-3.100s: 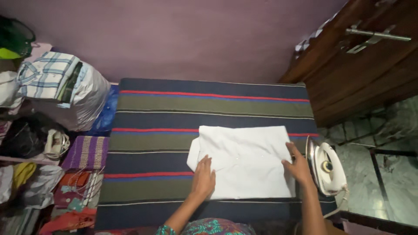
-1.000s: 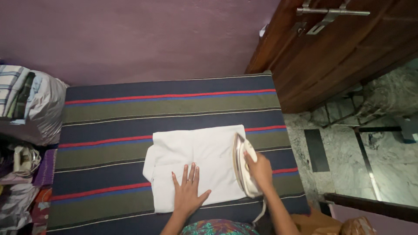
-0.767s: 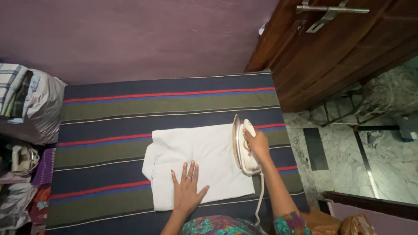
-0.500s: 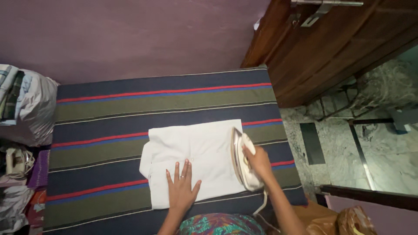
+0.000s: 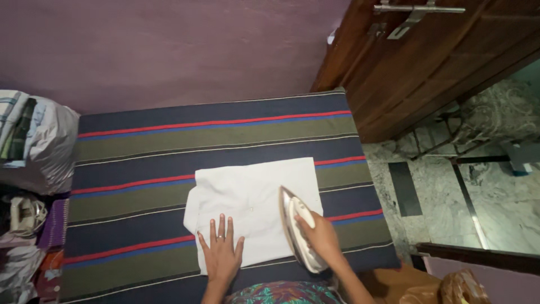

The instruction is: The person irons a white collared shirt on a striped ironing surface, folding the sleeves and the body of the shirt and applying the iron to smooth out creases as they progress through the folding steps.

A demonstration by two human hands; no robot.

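A folded white cloth [image 5: 247, 200] lies on a table covered with a dark striped blanket [image 5: 169, 146]. My left hand [image 5: 221, 252] presses flat on the cloth's near edge, fingers spread. My right hand [image 5: 319, 235] grips the handle of a white clothes iron [image 5: 298, 228], whose soleplate rests on the right part of the cloth, tip pointing away from me.
Bundles of clothes in bags [image 5: 31, 141] are piled at the left of the table. A purple wall [image 5: 169, 50] stands behind it. A wooden door [image 5: 439, 62] with a metal latch is at the right, above a marble floor [image 5: 484, 197].
Three seconds ago both hands smoothed the cloth while the iron stood at the right. My right hand has since taken the iron and slid it leftward and nearer onto the cloth.
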